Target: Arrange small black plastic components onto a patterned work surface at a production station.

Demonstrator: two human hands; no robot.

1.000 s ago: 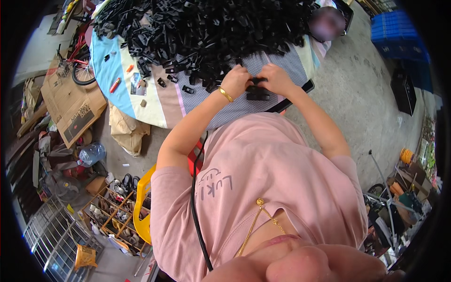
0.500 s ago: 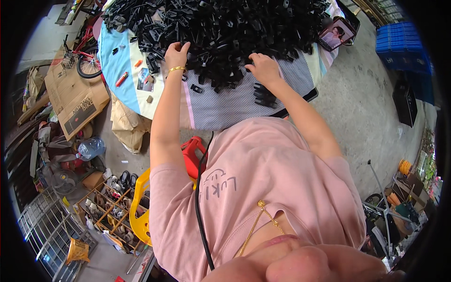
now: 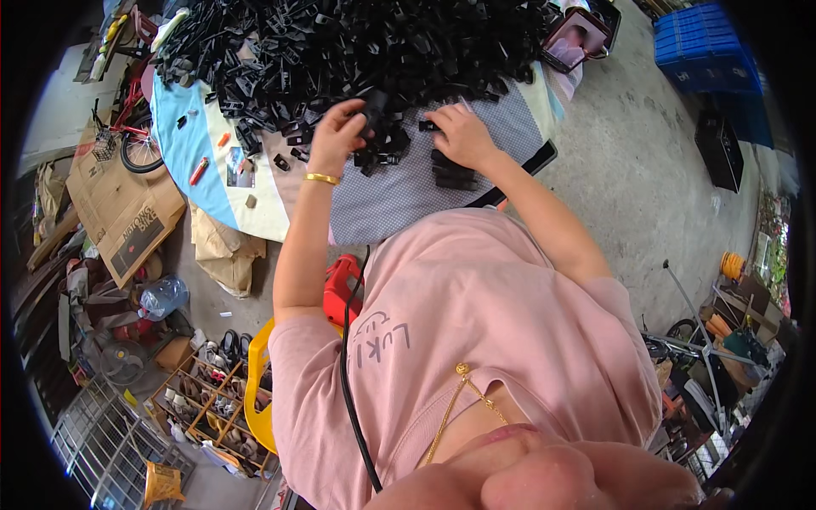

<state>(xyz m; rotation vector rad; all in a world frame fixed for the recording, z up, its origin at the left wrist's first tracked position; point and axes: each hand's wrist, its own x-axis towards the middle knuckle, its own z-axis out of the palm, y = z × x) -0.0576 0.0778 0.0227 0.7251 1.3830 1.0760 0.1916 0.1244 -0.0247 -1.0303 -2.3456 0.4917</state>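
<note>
A large heap of small black plastic parts [image 3: 280, 64], clip-like in shape, covers the far side of the cloth-covered table [image 3: 374, 208]. At the heap's near edge my left hand [image 3: 337, 140] is closed, with a dark black plastic part [image 3: 374, 109] between thumb and fingers; its exact shape is blurred. Farther right, my right hand [image 3: 463, 138] pinches another small black plastic part [image 3: 428, 126] at its fingertips. Just below that hand, a neat row of black parts [image 3: 452, 172] lies side by side on the dotted grey cloth.
A red lighter [image 3: 199, 171], an orange piece [image 3: 223, 139] and a small card [image 3: 240, 168] lie on the table's left. At the far right edge stands a phone or tablet [image 3: 576, 41]. A dark flat edge [image 3: 539, 158] shows at the table's near right rim.
My left hand has come away from the heap, toward me and to the right, with a black part in it. My right hand has shifted left, a small part now showing at its fingertips.
</note>
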